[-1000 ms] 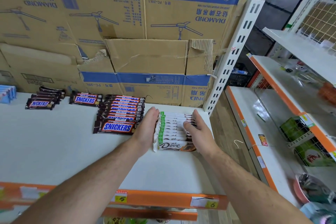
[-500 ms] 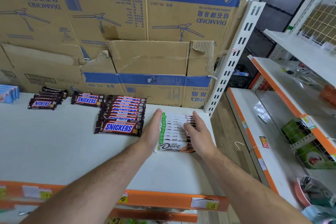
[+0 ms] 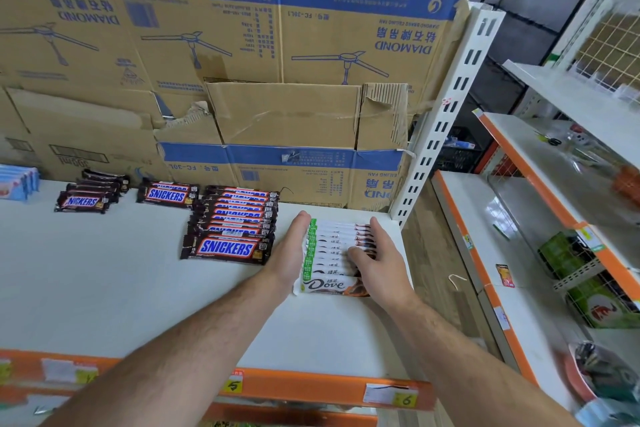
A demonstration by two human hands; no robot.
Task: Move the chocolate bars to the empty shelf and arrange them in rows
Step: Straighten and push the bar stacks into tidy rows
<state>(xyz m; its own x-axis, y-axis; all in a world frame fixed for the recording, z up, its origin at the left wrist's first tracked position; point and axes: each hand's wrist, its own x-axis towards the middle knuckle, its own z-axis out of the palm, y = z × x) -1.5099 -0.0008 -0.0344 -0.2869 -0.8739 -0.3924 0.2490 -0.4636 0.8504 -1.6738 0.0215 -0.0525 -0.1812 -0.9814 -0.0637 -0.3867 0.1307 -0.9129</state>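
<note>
My left hand [image 3: 292,253], fingers straight and together, presses the left side of the Dove bars [image 3: 329,250], rowed near the shelf's [image 3: 104,288] right edge. My right hand [image 3: 379,263] rests loosely spread on their right ends.

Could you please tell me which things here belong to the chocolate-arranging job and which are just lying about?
Part of the job:
Dove bars, pressed between the left hand and right hand
Snickers bars
white shelf

Just lying about:
cardboard fan boxes
blue packets at far left
green packages on the neighbouring shelving
</note>
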